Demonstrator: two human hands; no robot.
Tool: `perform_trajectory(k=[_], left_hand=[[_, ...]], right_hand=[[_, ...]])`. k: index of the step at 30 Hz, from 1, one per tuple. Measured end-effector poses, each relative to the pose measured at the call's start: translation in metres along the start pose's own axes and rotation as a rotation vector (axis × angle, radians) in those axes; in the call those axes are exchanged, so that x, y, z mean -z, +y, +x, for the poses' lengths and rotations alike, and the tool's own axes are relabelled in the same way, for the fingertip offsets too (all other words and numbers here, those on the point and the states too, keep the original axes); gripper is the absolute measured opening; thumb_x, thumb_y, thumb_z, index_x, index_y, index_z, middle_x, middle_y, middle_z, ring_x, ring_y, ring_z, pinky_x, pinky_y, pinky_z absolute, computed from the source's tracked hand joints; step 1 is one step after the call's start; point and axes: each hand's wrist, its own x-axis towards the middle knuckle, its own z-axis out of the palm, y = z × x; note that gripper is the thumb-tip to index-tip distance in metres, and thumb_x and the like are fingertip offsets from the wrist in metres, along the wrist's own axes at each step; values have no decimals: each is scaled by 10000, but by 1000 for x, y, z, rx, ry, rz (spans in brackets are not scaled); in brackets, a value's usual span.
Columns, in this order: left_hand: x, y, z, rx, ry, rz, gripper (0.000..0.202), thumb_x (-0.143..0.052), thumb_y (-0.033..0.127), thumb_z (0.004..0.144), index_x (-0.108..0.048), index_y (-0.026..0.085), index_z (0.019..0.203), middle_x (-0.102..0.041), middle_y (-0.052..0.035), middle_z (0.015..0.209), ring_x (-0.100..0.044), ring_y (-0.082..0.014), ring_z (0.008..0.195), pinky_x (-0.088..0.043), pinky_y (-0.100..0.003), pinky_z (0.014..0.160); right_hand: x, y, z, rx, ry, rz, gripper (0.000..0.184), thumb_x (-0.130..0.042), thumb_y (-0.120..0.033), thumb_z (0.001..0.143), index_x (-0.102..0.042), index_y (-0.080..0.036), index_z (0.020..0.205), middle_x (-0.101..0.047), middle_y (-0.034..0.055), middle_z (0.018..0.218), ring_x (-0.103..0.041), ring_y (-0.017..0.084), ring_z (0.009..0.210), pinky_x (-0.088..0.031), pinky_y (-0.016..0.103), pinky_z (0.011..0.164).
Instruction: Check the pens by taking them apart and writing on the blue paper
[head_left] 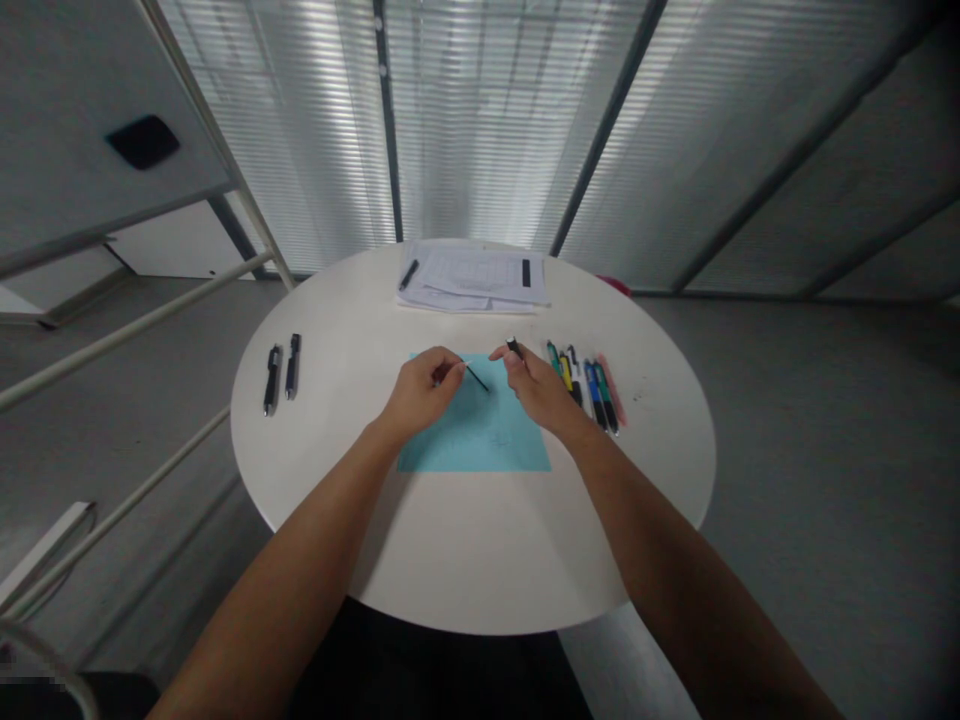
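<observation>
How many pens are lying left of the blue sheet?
2: one black pen and, just right of it, another, both near the left edge of the table.

Smooth white tabletop [480, 545], matt blue paper [472, 445], glossy plastic pens [596, 397].

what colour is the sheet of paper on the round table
The sheet of paper is light turquoise blue, best seen in the head view.

black rod [477, 378]: end behind left fingers [447, 372] | black object [514, 346]: half behind right fingers [508, 358] | blue sheet marks [496, 436]: too small
</observation>
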Motion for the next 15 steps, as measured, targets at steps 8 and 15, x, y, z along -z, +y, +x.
perform_trajectory(k=[8, 15], left_hand=[[2, -3, 1, -78, -37, 245, 320, -357, 333, 948, -422, 194, 667, -417, 32, 577, -391, -110, 554, -301, -261, 567], [2, -2, 0, -99, -65, 235, 376, -344, 413, 966, -497, 181, 713, -455, 32, 592, -427, -102, 559, -327, -251, 582]], right_hand=[[1, 0, -2, 71, -44, -125, 597, -317, -505, 969, -258, -242, 1502, -646, 19, 728, -602, 183, 623, -474, 326, 675], [1, -3, 1, 244, -116, -81, 383, -384, -433, 971, -613, -247, 1215, -654, 47, 1214, -591, 201, 1134, -426, 352, 987]])
